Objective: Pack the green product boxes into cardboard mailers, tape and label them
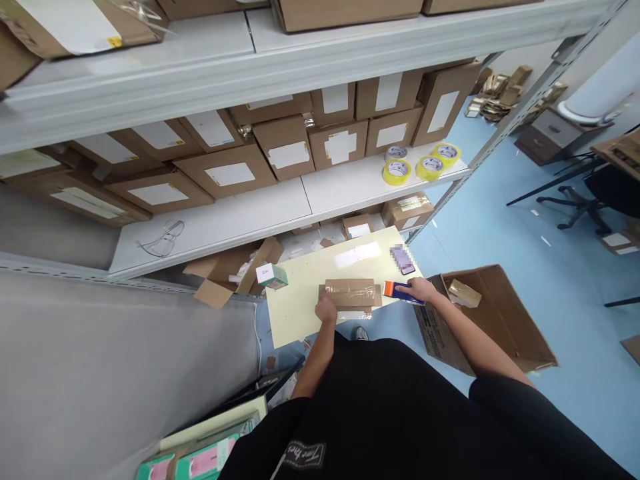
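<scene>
A small flat cardboard box [353, 293] with shiny clear tape across its top lies on the pale yellow table [295, 320]. My left hand [326, 307] grips the box at its left end, fingers bent over the edge. Just right of the box, my right hand [421, 289] is closed around a blue tool with an orange end [391, 289]; its exact kind is hard to make out. The orange end points at the box, a little apart from it. A taped piece with a white label [354, 315] shows at the box's near side.
White paper [357, 255], a phone [403, 259] and a small green-white box [273, 275] rest on the table. Shelves above hold cartons, glasses [164, 239] and tape rolls [397, 172]. A large open carton [500, 313] stands on the floor at right.
</scene>
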Available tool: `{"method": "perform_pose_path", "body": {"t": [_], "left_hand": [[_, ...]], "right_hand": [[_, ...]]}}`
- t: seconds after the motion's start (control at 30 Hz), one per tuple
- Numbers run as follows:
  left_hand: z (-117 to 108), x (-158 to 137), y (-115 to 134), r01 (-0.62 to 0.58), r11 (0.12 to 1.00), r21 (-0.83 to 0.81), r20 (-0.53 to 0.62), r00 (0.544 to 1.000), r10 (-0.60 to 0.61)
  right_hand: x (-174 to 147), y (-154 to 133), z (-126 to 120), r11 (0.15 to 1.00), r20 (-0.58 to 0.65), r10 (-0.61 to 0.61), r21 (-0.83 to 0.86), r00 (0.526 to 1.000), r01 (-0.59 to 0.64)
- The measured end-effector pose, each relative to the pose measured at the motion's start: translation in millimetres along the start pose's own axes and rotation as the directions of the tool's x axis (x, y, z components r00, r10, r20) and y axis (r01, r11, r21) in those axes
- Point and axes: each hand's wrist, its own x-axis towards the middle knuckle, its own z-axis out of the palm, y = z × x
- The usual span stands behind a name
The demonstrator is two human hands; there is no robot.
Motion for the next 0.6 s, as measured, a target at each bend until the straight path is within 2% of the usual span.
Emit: {"method": "perform_pose_path", "body": {"t": [0.13,0.27,0.4,0.5,0.6], "left_hand": [[0,-2,3,-0.026,0.998,0.064,-0.009,1.000,0.026],[-2,-2,3,-0.041,0.997,0.066,-0.002,0.999,0.042],[-5,-1,3,-0.049,0.997,0.054,0.006,0.999,0.049],[-7,-2,4,-0.057,0.996,0.075,0.012,0.998,0.056],[-8,-2,3,-0.053,0.995,0.087,0.011,0.999,0.053]], "right_hand": [[-6,-8,11,0.997,0.003,0.075,-0.020,0.997,-0.075],[-1,-44,29,0.980,-0.052,0.193,-0.030,0.980,-0.195],[18,-79,40,0.983,-0.068,0.185,-0.001,0.980,-0.186],[32,-87,46,0.980,-0.053,0.196,0.051,0.979,-0.193],[37,-84,58,0.968,-0.051,0.233,0.106,0.971,-0.227]]}}
